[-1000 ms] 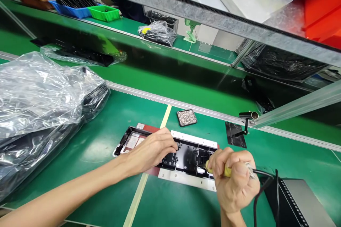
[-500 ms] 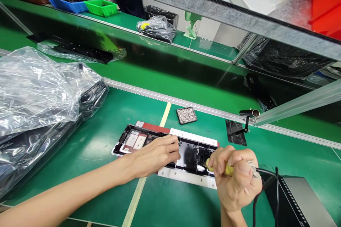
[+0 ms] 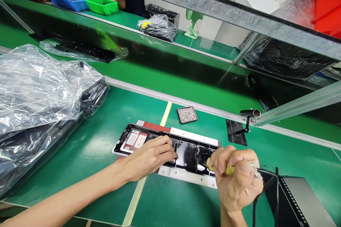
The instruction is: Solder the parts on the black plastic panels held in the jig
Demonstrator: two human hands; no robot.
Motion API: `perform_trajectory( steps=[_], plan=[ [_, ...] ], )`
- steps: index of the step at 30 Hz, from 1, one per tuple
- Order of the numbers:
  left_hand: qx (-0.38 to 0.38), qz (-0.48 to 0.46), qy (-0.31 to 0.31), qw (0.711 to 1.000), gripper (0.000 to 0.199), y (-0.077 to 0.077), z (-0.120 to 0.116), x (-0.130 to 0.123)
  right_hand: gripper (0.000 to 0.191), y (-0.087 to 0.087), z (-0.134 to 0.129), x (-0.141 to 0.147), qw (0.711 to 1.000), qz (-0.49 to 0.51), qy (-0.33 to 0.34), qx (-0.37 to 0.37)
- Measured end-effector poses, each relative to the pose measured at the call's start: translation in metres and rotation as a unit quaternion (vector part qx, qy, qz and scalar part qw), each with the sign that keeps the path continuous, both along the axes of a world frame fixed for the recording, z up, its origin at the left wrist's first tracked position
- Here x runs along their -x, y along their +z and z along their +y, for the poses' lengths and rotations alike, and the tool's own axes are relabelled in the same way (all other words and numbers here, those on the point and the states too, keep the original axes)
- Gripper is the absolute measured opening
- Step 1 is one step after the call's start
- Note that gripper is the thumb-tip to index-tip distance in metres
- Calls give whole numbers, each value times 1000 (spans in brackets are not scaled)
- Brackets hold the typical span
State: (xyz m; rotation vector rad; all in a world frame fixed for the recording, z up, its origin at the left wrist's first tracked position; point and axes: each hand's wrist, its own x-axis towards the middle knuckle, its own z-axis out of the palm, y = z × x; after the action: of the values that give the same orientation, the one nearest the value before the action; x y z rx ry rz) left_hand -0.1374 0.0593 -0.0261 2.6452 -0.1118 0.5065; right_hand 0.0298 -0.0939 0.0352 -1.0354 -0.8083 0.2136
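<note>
"What's in the way?"

"My right grip [image 3: 238,177], wrapped around a yellow-handled tool [image 3: 229,170], hides one end of the black housing [image 3: 186,154]. My left grip [image 3: 153,156] covers its middle; holding what, I can't tell."

"Around it?"

"White rails [image 3: 186,177], clear plastic bag [image 3: 39,92]; green counter [image 3: 197,205] beneath, fan [image 3: 194,15] beyond."

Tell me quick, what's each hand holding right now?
Left hand: curled over the black casing; whether it pinches anything cannot be told.
Right hand: closed around a yellow tool.
</note>
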Motion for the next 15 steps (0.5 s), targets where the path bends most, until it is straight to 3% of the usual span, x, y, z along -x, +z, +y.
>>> perform_trajectory(
  steps=[7, 15],
  plan=[
    [-75, 19, -7, 997, 39, -10, -5, 7, 23, 1, 0, 0, 1000, 4, -1, 1],
    [5, -9, 0, 1000, 41, -15, -4, 7, 24, 0, 0, 0, 1000, 7, -4, 3]
  ],
)
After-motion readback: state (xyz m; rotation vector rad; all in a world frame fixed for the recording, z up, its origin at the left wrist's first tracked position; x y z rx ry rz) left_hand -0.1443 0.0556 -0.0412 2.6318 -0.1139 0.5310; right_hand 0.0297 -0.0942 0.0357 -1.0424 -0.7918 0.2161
